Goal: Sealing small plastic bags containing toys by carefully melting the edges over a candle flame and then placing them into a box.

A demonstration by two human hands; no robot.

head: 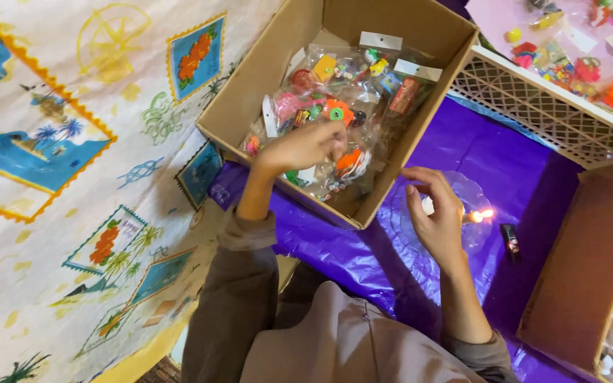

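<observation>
Two hands work: the left hand [306, 145] pinches a clear toy packet [335, 135] in the cardboard box [264, 71]; the right hand [438, 213] curls, loosely open, beside a small flame [482, 214] (purple sheet [505, 163] below).

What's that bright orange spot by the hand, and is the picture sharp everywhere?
Head view: the bright spot is a small flame beside the right hand, blown out to white-orange; the clear packets in the cardboard box carry glare streaks; the left hand looks slightly motion-blurred; the purple sheet darkens into shadow near the second box at right.
</observation>
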